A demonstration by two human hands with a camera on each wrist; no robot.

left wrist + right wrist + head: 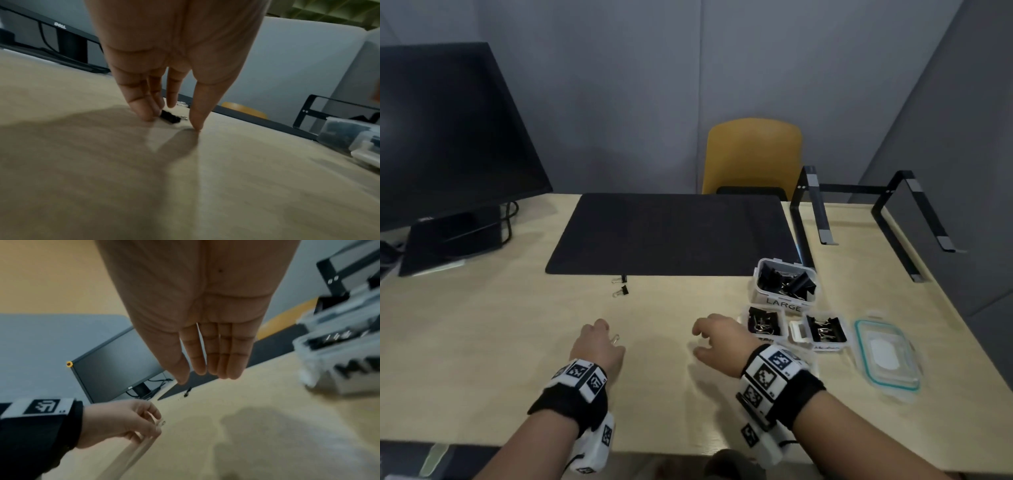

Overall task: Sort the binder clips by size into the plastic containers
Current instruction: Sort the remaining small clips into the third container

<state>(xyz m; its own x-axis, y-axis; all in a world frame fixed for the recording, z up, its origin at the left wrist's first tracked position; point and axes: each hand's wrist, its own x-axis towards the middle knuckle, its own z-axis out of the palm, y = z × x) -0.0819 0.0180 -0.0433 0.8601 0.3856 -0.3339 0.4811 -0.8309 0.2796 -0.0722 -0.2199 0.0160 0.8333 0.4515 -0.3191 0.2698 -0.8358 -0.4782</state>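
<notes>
— Left grip (599, 346)?
— Fingertips down on the pale wooden bench (482, 342), pinching a small black binder clip (169, 117) near its front edge.
— Right grip (717, 337)?
— Relaxed, holding nothing, beside the clear plastic containers (786, 284) at the right edge.

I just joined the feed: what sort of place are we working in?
Most likely an office cubicle or desk booth: a monitor on a light wood desk, a yellow chair and grey partition walls.
</notes>
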